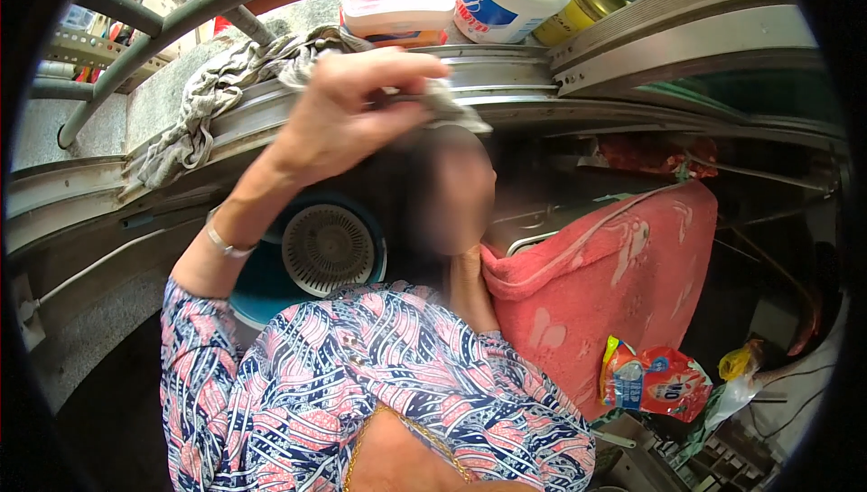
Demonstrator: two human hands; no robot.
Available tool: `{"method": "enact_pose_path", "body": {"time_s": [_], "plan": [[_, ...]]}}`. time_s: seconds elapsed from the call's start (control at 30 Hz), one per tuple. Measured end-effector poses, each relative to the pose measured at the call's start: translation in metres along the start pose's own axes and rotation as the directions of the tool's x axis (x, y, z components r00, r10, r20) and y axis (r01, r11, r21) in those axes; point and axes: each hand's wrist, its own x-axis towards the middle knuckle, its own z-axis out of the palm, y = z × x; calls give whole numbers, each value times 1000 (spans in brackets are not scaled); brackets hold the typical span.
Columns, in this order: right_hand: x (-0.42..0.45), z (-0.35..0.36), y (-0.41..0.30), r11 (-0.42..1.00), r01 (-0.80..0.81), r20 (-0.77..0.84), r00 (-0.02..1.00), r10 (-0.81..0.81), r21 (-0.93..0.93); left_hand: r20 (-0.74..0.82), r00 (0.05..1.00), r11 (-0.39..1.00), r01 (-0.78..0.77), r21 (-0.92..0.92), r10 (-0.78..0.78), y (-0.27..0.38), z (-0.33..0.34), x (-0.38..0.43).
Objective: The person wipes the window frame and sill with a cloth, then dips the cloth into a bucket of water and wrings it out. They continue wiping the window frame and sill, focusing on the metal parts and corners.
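My left hand [379,92], blurred by motion, is raised over the metal window track [501,75], its thumb and fingers half curled. A pale grey cloth [460,109] shows beside and below its fingertips; whether the fingers grip it is unclear. A bangle is on that wrist. My right hand [467,200] is in a blurred patch before my chest, with only the wrist sharp; what it holds cannot be told. Right beside that wrist hangs a red patterned towel [609,275]. A crumpled striped rag [210,92] lies along the sill and track at the left.
Metal window bars [142,51] arch across the top. Beyond the track stand a white lidded tub [399,1], a white container with a blue label [508,4] and a yellow tin [582,11]. Below are a teal basin with a spin basket [330,248] and a red detergent packet [674,383].
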Motion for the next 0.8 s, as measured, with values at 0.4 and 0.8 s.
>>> {"method": "enact_pose_path", "body": {"time_s": [0.4, 0.8], "plan": [[-13, 8, -7, 895, -359, -30, 924, 380, 265, 400, 901, 986, 150, 74, -167, -35, 54, 89], [-4, 19, -22, 852, -376, 1, 915, 404, 365, 654, 712, 825, -192, 532, -256, -22, 35, 119]]}}
